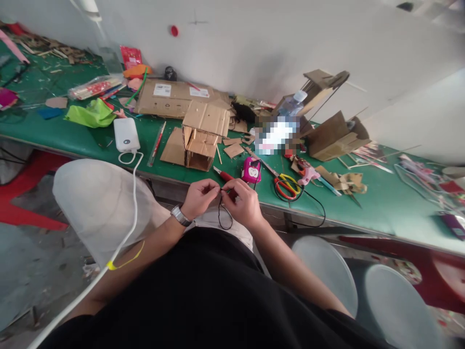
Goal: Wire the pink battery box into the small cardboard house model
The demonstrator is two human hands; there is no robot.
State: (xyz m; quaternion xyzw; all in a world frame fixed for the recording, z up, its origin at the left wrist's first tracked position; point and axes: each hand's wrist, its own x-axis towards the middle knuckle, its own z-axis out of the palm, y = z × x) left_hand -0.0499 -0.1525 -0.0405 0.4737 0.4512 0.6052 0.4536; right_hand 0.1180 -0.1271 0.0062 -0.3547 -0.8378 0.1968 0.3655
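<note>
Close together above my lap, both hands pinch a thin black cord (219, 218). My left hand (200, 196), with a metal watch at its wrist, is closed on the cord between thumb and index finger. Likewise closed on it is my right hand (242, 202), its other fingers curled in. A loop of the cord hangs below the fingers. Just beyond the hands, at the table edge, lie red-handled pliers (224, 175) and a magenta power socket block (251, 170). A cardboard box structure (201, 138) stands behind them on the green table (170, 167).
Scissors (286, 186) with red and yellow handles lie to the right, beside a pink glue gun (308, 174). A white power bank (126, 134) with a white cable sits at left. Cardboard constructions (337, 135) stand at the back right. Grey stools (327, 271) are below.
</note>
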